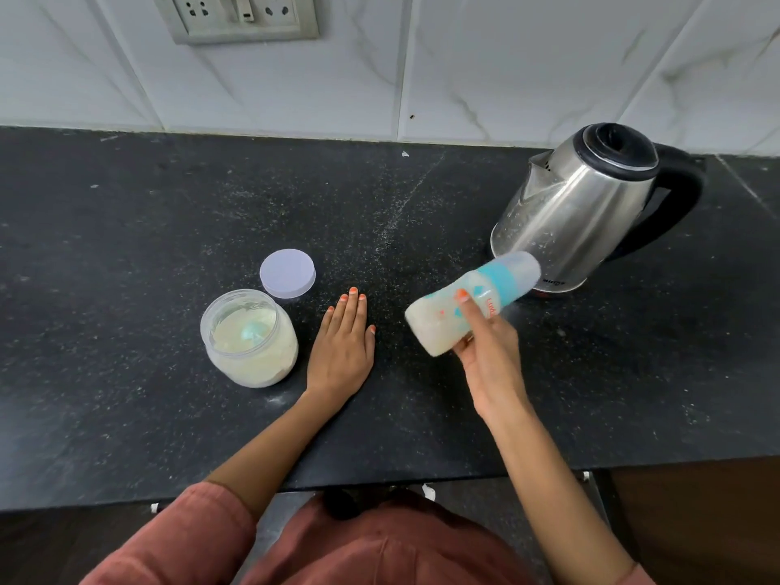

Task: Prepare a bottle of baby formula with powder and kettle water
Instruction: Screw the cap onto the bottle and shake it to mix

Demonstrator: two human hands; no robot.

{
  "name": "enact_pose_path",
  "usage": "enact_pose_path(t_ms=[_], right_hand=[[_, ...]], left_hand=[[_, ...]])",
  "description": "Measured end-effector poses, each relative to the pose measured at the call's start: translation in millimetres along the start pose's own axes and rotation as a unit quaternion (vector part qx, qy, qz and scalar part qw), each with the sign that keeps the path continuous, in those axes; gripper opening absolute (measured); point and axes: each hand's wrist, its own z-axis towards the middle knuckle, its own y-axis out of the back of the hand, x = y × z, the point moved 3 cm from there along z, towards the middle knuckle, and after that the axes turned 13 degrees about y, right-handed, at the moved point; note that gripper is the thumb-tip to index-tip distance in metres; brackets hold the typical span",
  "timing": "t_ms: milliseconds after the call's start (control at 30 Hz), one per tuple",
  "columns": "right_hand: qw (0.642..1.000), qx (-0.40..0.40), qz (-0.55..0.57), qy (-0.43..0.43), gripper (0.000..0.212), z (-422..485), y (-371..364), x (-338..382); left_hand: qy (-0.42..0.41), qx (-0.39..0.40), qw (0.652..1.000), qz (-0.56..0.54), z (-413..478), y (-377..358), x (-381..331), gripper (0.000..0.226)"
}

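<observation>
My right hand (491, 356) grips a baby bottle (439, 323) above the black counter, tilted with its capped top toward the kettle. The bottle holds milky liquid and has a teal collar and a clear cap. My left hand (344, 344) lies flat on the counter, palm down, holding nothing. Just left of it stands an open clear jar of pale formula powder (249, 337) with a teal scoop inside. The jar's lilac lid (288, 273) lies on the counter behind it. A steel electric kettle (591, 204) with a black lid and handle stands at the right rear.
The black stone counter (126, 268) meets a white tiled wall at the back, with a socket plate (236, 14) high on it. The counter's front edge runs near my body. Fine powder specks dust the counter's middle.
</observation>
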Motion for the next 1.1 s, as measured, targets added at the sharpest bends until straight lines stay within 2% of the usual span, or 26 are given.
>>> enact_pose_path(t_ms=[100,133,200,300,367,433,500,567,633,700,767,833,900,967,1033,1100], right_hand=[[0.979,0.126,-0.157,-0.035,0.018,-17.6,-2.2,-8.7],[0.974,0.139,-0.176,-0.037,0.019,-18.6,-1.3,-8.2],[0.988,0.103,-0.115,-0.023,0.022,-12.3,-0.3,-2.8],[0.998,-0.040,0.038,0.005,0.026,5.0,3.5,4.8],[0.997,-0.064,0.043,0.009,0.029,7.1,5.1,2.2],[0.999,-0.001,-0.030,-0.019,0.022,-2.9,2.1,-1.4],[0.983,0.100,-0.144,-0.052,0.019,-15.8,1.8,-5.2],[0.970,0.133,-0.199,-0.043,0.020,-16.9,4.7,-3.1],[0.989,0.080,-0.120,-0.025,0.016,-8.0,5.6,1.4],[1.000,-0.018,0.004,-0.011,0.013,2.9,4.1,6.5],[0.998,-0.048,0.037,0.007,0.014,5.9,2.5,5.2],[0.998,0.027,-0.047,-0.004,0.016,-3.3,-2.4,-1.0],[0.976,0.141,-0.165,-0.034,0.018,-18.4,-5.1,-8.8],[0.963,0.169,-0.204,-0.039,0.019,-21.0,-4.2,-8.2],[0.987,0.105,-0.116,-0.033,0.014,-12.3,-3.6,-3.4],[1.000,-0.002,0.008,-0.023,0.011,0.6,-2.2,1.5]], left_hand=[[-0.005,0.004,1.000,0.000,0.0,-0.2,-0.1,0.069],[-0.006,0.004,1.000,0.003,0.0,-0.6,-0.3,0.070],[-0.003,0.000,1.000,0.002,-0.3,0.3,-0.6,0.069],[-0.002,-0.001,1.000,0.002,-1.0,0.3,0.1,0.068],[-0.002,0.002,1.000,0.002,-0.9,0.0,0.3,0.067],[0.000,0.000,1.000,-0.001,-0.3,0.5,0.2,0.064],[0.002,0.002,1.000,-0.001,0.1,0.4,0.0,0.063],[0.002,0.005,1.000,-0.001,-0.1,-0.1,0.3,0.065],[0.001,0.002,1.000,-0.003,-0.6,0.3,0.7,0.064],[0.000,0.000,1.000,0.001,-0.8,-0.1,0.8,0.065],[0.000,-0.001,1.000,0.001,-0.7,-0.7,0.7,0.065],[-0.001,-0.001,1.000,-0.002,-0.3,-0.4,0.6,0.067],[-0.001,0.003,1.000,-0.007,0.2,-0.8,0.5,0.069],[0.000,0.003,1.000,-0.008,0.2,-0.9,0.2,0.067],[0.001,-0.003,1.000,-0.008,-0.2,0.7,0.1,0.065],[-0.001,-0.004,1.000,-0.003,-0.8,0.6,-0.2,0.066]])
